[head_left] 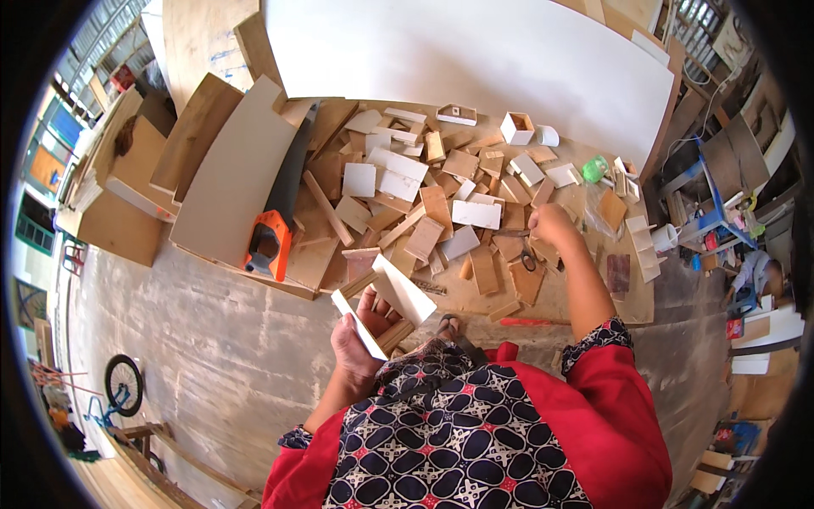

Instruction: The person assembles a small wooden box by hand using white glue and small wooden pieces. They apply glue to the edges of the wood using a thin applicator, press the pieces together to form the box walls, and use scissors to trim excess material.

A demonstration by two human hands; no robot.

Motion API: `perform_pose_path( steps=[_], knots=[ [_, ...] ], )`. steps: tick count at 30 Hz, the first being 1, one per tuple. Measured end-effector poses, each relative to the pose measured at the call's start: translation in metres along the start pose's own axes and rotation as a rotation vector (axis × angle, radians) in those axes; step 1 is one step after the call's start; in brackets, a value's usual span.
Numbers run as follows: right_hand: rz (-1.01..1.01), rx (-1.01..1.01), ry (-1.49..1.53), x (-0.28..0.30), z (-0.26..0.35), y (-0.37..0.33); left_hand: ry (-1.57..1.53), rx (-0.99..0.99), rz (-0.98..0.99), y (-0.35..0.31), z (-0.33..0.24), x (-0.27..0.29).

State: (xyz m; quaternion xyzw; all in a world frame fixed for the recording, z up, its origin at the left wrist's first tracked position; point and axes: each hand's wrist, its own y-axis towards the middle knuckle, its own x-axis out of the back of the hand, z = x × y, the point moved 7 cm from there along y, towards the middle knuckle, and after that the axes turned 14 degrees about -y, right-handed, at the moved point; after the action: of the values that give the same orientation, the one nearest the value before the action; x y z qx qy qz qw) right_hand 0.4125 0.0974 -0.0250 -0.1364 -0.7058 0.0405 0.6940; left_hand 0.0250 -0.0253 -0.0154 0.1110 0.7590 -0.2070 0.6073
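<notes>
My left hand (354,349) grips a small open wooden frame (405,293) with white outer faces and bare wood cross pieces. Its thumb lies along one white side, and the other fingers show through the opening. Out over the pile of wood offcuts (437,208), my right hand (551,227) is closed, its fingertips down by a thin dark strip; what is in the fingers is too small to make out. Just below that hand lie dark-handled scissors (528,260) among the pieces.
A handsaw (270,246) with an orange handle leans against a pale board at the left. Behind the pile stands a large white panel (475,59). A green object (595,168) sits at the right, near a white cup (666,237). Another person (755,276) is at the far right.
</notes>
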Motion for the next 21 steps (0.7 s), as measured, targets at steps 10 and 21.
perform_pose_path(
  steps=[10,21],
  knots=[
    [-0.634,0.281,0.091,0.118,0.119,-0.020,-0.058,0.073,0.005,-0.003,0.006,0.000],
    [-0.026,0.711,0.729,0.096,0.243,-0.182,0.132,-0.024,0.046,-0.027,-0.016,-0.004]
  ],
)
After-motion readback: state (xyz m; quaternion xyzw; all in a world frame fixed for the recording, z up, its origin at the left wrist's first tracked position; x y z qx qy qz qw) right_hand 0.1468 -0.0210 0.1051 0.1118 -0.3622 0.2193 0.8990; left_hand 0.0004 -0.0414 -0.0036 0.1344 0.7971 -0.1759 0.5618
